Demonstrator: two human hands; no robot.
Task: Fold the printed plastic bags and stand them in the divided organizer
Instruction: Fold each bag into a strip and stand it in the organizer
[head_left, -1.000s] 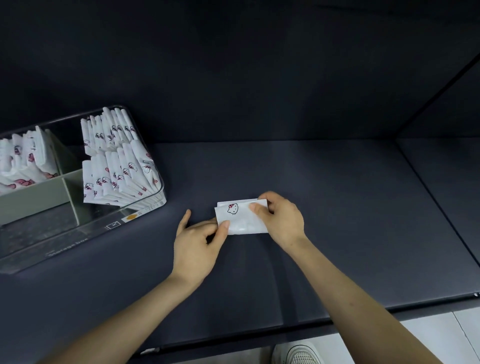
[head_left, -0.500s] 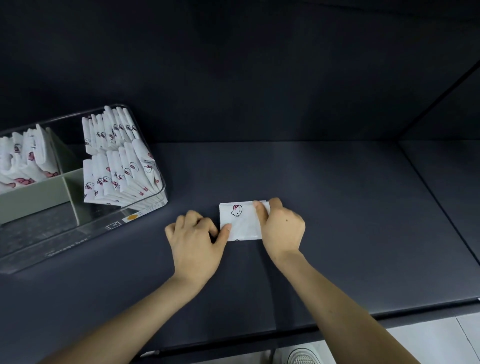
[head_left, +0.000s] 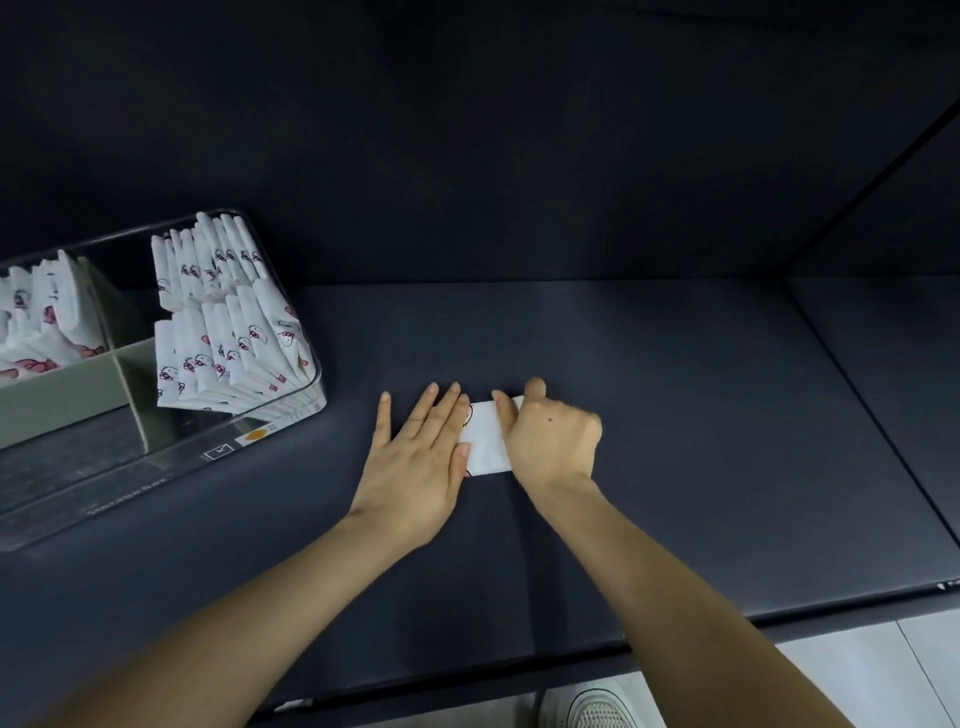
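A small white printed plastic bag (head_left: 485, 439), folded into a rectangle, lies flat on the dark table (head_left: 675, 441). My left hand (head_left: 421, 457) rests flat with spread fingers over the bag's left edge. My right hand (head_left: 550, 441) presses on its right side, fingers curled over it, hiding that part. The clear divided organizer (head_left: 280, 436) stands at the left. Several folded printed bags (head_left: 228, 332) stand in its right compartments, and more folded bags (head_left: 41, 317) in the far left one.
The organizer's near compartments (head_left: 67, 467) hold no bags. A dark wall rises behind the table. The table's front edge runs along the bottom, with pale floor and a white shoe (head_left: 602, 706) below it.
My left hand has gone from a curled pinch to a flat palm laid on the bag's left side. The visible part of the bag is narrower between my hands.
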